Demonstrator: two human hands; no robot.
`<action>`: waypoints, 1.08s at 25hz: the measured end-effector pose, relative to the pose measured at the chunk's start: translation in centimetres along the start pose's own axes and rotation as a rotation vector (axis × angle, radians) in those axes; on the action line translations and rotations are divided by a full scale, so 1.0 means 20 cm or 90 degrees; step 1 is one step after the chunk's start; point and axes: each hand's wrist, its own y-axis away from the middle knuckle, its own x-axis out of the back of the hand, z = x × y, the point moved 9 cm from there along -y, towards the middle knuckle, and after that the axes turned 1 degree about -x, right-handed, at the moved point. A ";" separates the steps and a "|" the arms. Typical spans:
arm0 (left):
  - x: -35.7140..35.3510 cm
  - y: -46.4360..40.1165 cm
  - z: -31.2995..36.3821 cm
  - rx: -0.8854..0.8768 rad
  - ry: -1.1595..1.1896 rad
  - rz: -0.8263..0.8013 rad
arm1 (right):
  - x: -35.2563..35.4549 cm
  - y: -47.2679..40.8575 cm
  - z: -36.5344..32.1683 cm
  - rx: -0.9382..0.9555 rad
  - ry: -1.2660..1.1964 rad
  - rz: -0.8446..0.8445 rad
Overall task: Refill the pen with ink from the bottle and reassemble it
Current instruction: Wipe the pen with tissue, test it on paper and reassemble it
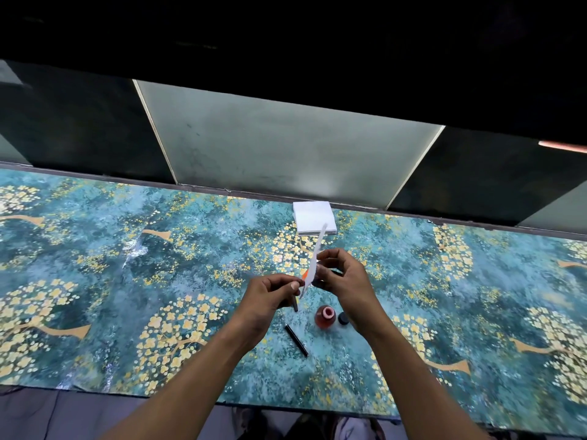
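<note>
My left hand (270,296) grips a dark pen section (295,304) whose end pokes down below the fingers. My right hand (341,276) pinches a thin white tissue sheet (317,255) that stands on edge between both hands, with an orange stain near its lower part. What else the right hand holds is hidden by its fingers. An open ink bottle (325,316) with reddish ink stands on the table below my hands. Its black cap (343,318) lies just right of it. A black pen barrel (296,340) lies on the cloth to the bottle's lower left.
A stack of white tissues (313,214) sits at the far edge of the table, beyond my hands. A teal cloth with yellow flowers (127,281) covers the table. Dark and frosted panels (286,147) rise behind it.
</note>
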 end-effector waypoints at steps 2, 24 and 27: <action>-0.02 0.01 0.00 -0.013 -0.005 -0.022 | -0.03 0.00 0.04 -0.021 -0.025 0.004; 0.02 0.08 0.05 -0.006 0.078 -0.068 | -0.14 0.14 0.09 -0.147 -0.274 -0.056; 0.02 0.08 0.03 0.001 0.069 -0.052 | -0.11 0.13 0.10 -0.128 -0.231 -0.040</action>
